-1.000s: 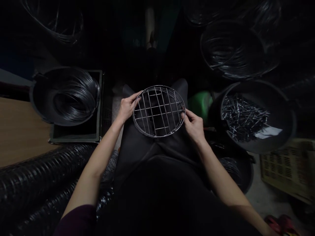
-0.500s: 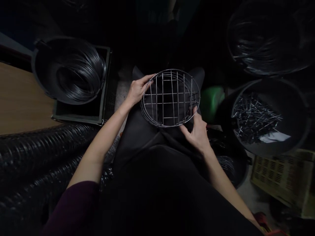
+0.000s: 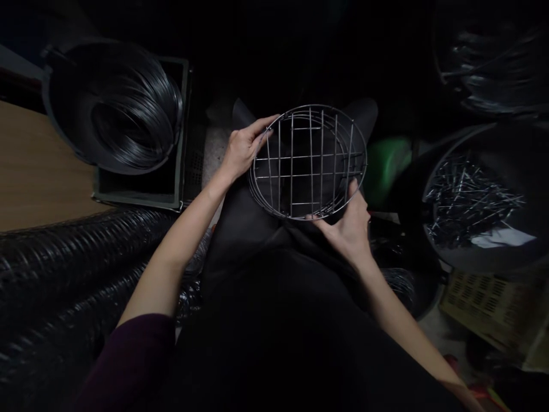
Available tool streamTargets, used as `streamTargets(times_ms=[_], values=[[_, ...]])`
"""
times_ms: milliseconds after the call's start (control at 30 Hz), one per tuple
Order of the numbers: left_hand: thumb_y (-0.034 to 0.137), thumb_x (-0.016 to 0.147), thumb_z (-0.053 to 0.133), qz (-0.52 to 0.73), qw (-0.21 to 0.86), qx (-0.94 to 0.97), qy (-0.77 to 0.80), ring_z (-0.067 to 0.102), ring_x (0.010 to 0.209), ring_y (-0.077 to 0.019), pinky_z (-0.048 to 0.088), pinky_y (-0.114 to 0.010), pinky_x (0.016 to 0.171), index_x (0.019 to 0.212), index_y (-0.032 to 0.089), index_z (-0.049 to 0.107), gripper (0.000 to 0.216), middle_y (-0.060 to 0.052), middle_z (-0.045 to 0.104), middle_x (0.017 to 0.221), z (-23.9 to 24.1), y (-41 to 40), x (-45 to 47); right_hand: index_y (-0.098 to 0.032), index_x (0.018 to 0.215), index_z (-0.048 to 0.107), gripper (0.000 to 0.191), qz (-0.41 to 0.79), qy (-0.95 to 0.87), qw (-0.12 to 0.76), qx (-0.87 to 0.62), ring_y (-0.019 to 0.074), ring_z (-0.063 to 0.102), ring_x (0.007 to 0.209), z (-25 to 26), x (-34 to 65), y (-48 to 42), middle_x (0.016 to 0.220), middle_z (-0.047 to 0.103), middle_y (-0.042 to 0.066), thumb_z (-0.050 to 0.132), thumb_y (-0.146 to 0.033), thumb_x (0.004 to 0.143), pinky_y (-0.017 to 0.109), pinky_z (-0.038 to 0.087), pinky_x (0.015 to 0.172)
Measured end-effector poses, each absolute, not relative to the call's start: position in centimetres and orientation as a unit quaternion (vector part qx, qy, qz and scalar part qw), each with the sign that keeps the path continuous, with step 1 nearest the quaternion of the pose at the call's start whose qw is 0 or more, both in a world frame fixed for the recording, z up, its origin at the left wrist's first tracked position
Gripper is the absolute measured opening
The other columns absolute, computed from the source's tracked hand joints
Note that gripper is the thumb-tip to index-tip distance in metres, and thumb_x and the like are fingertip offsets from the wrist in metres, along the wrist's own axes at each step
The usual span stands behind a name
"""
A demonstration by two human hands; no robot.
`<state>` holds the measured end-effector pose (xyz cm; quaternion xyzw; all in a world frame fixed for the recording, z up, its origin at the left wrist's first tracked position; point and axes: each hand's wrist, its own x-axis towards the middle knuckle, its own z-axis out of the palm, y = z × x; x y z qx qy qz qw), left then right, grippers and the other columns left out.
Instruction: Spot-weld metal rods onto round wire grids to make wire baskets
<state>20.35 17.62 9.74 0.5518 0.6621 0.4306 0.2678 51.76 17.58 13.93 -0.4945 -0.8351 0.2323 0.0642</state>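
A round metal wire rack point(image 3: 309, 163), a grid of crossed wires inside stacked hoops, is tilted above my dark-clothed lap. My left hand point(image 3: 244, 150) grips its left rim, fingers curling over the wires. My right hand point(image 3: 349, 229) holds the lower right rim, with the thumb raised inside the hoop and the fingers beneath. The rack's lower edge rests close to my lap, though I cannot tell if they touch.
A black tub of dark wire coils point(image 3: 115, 109) stands in a dark crate point(image 3: 184, 171) at left. A black tub of nails point(image 3: 467, 200) stands at right, past a green object point(image 3: 386, 169). Black mesh rolls point(image 3: 72, 269) lie at lower left, beside a wooden surface point(image 3: 34, 166).
The rack has turned slightly and risen in view. My right hand has shifted from the right rim toward the lower right rim. The surroundings have slid left and up as my head moved.
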Motion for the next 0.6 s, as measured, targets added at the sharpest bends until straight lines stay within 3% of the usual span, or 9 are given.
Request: streamTargets(times_ms=[133,233,333,467,533,600], values=[[0.06,0.095,0.046,0.431,0.264,0.55,0.665,0.062,0.123,-0.0263,0.049,-0.044,0.105,0.13,0.028,0.062,0.05,-0.002,0.068,0.125,10.1,17.7,20.3,-0.017,0.158,-0.003,0.112,0.236,-0.822,0.074,-0.513,0.0406,0.033,0.143,11.8,50.9,16.7,0.157,0.028,0.024,0.058,-0.069,0.081,0.066,0.03,0.11],[0.064,0.093,0.046,0.432,0.269,0.549,0.663,0.065,0.117,-0.0255,0.05,-0.04,0.104,0.126,0.023,0.065,0.056,-0.005,0.069,0.125,11.4,17.6,20.3,-0.017,0.159,0.0,0.113,0.262,-0.815,0.1,-0.507,0.0387,0.035,0.143,11.9,50.8,16.7,0.158,0.03,0.022,0.062,-0.068,0.079,0.066,0.029,0.112],[0.069,0.086,0.053,0.431,0.31,0.514,0.674,0.067,0.11,-0.0269,0.053,-0.039,0.099,0.124,0.017,0.067,0.065,-0.009,0.071,0.121,12.7,17.0,19.8,-0.019,0.159,0.016,0.103,0.335,-0.816,0.131,-0.453,0.0326,0.043,0.139,12.9,52.6,18.5,0.155,0.038,0.017,0.064,-0.064,0.079,0.055,0.036,0.113],[0.065,0.08,0.066,0.437,0.396,0.42,0.69,0.067,0.09,-0.0202,0.056,-0.041,0.092,0.126,0.026,0.066,0.06,-0.002,0.075,0.107,13.3,17.8,16.6,-0.019,0.148,0.043,0.062,0.307,-0.75,0.22,-0.543,0.0225,0.058,0.125,13.6,59.4,25.1,0.138,0.059,0.011,0.051,-0.047,0.093,0.04,0.044,0.109],[0.069,0.078,0.064,0.454,0.427,0.402,0.671,0.067,0.092,-0.0203,0.056,-0.045,0.092,0.131,0.033,0.061,0.064,-0.001,0.074,0.111,13.5,19.3,15.2,-0.016,0.134,0.058,0.046,0.209,-0.698,0.198,-0.655,0.0203,0.063,0.116,13.3,63.6,29.4,0.127,0.067,0.01,0.044,-0.037,0.096,0.035,0.046,0.104],[0.074,0.069,0.069,0.41,0.481,0.413,0.656,0.065,0.108,-0.0275,0.052,-0.051,0.099,0.138,0.035,0.054,0.081,-0.004,0.069,0.126,14.1,20.9,15.0,-0.014,0.12,0.067,0.037,0.137,-0.667,0.108,-0.725,0.0204,0.065,0.108,12.6,66.8,33.8,0.119,0.071,0.011,0.044,-0.029,0.095,0.033,0.048,0.097]])
